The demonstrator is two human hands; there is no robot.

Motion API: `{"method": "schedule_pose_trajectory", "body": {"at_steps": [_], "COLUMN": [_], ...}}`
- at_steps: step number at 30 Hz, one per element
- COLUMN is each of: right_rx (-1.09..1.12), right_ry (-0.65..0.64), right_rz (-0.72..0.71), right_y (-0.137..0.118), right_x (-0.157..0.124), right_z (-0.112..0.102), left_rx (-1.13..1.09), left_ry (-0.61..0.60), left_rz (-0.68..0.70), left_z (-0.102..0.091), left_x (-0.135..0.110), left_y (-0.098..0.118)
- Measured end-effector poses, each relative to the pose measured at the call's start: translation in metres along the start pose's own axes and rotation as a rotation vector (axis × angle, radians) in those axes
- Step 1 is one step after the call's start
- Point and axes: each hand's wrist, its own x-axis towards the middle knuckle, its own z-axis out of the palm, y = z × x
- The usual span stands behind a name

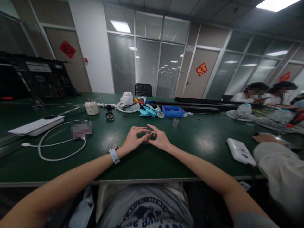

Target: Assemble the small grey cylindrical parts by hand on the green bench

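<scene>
My left hand, with a watch on its wrist, and my right hand meet above the green table. Both are closed in a pinch on a small grey metal-looking part between the fingertips; its exact kind is too small to make out. Past my right hand stands a small grey cylinder. Farther back lie light-blue fan blades and a blue basket with small things in it.
A white fan housing rests on a round grille. To the left are a cream jar, a white cable and a white box. On the right lies a white device beside a co-worker's sleeve.
</scene>
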Motion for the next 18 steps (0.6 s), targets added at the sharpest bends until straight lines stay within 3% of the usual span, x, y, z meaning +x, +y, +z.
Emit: {"method": "schedule_pose_trajectory", "body": {"at_steps": [6,12,15,18], "right_rx": [-0.081,-0.079,-0.081,-0.096], "right_ry": [0.008,0.014,0.009,0.005], "right_rz": [-0.028,-0.004,0.000,0.003], "right_y": [-0.002,0.000,0.001,0.000], "right_x": [0.000,-0.002,-0.003,-0.004], "right_z": [0.002,0.002,0.000,-0.001], "left_rx": [-0.097,-0.217,-0.108,0.048], "left_ry": [-0.028,0.044,-0.089,-0.246], "left_rz": [-0.109,-0.180,-0.127,-0.120], "left_z": [0.008,-0.019,-0.030,-0.028], "left_x": [0.011,0.021,0.014,0.002], "left_y": [-0.005,-0.009,-0.030,-0.051]}}
